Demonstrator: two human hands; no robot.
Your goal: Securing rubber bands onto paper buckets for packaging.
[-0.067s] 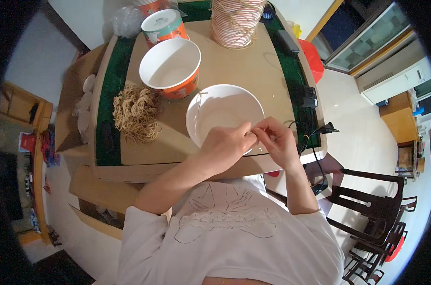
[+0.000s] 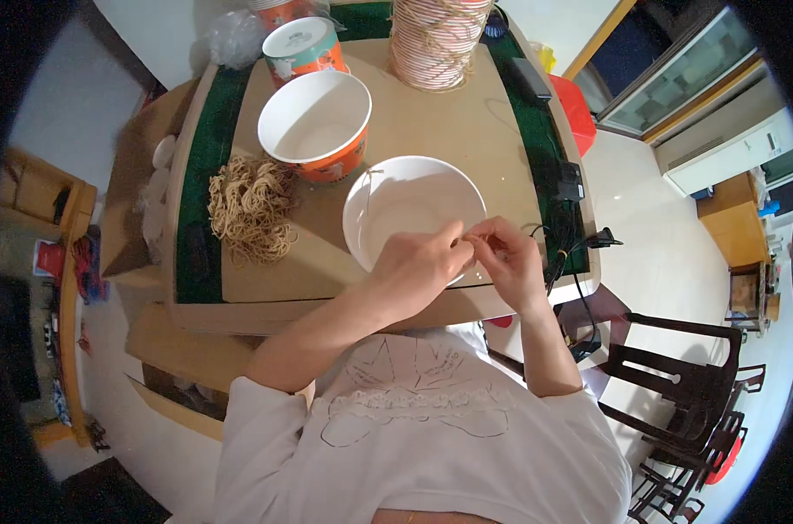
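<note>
Between the fingertips of both my hands I pinch a rubber band (image 2: 477, 237), thin and tan, held just over the near rim of the white bowl (image 2: 405, 205). My left hand (image 2: 418, 266) and right hand (image 2: 510, 262) are drawn close together, fingertips almost meeting, each clamped on the band. It looks very light, soft and stretchy, the sort of thing that slips or snaps back if let go, so I judge it is best held by pinching the loop itself at two spots. The bowl sits near the front edge of the tabletop (image 2: 466, 122) and looks empty. Just behind it, to the left, stands an open orange paper cup (image 2: 316, 122), with a lidded one (image 2: 302, 48) behind that. A heap of rubber bands (image 2: 250, 210) lies toward the left edge, and a tall stack of paper lids (image 2: 436, 39) stands at the far edge.
</note>
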